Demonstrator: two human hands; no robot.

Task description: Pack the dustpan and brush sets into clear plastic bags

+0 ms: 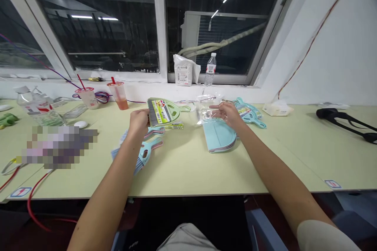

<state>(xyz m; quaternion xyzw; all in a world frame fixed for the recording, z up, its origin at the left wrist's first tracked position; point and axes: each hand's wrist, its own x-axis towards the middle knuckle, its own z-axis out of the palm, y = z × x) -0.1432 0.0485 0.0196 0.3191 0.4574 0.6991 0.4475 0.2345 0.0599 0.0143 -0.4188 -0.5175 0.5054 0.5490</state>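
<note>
Just above the pale yellow tabletop (182, 176), toward the window, a light green dustpan-and-brush set (173, 111) is held by the left hand (139, 121), its fingers closed around the set's left edge. It has a smooth plastic pan, a looped handle pointing right and a row of grey bristles. A bright yellow-green and white label (161, 110) covers its middle; the printing is too small to read.

To the right, the right hand (226, 113) pinches a crinkled, see-through plastic bag (205, 110), index finger stretched out. Below the bag lies a neat stack of rounded light blue dustpans (220, 136); beside it, further right, are labelled light blue sets (249, 113). Near the left forearm lie light blue brushes (144, 152) with bluish bristles and pink showing at the handles.

Farther out, one plastic cup (118, 95) with a red straw holds some orange-red drink. By the window stand a clear, white-capped bottle (210, 71) with a printed label and a white packet (183, 71) bearing fine, unreadable print.
</note>
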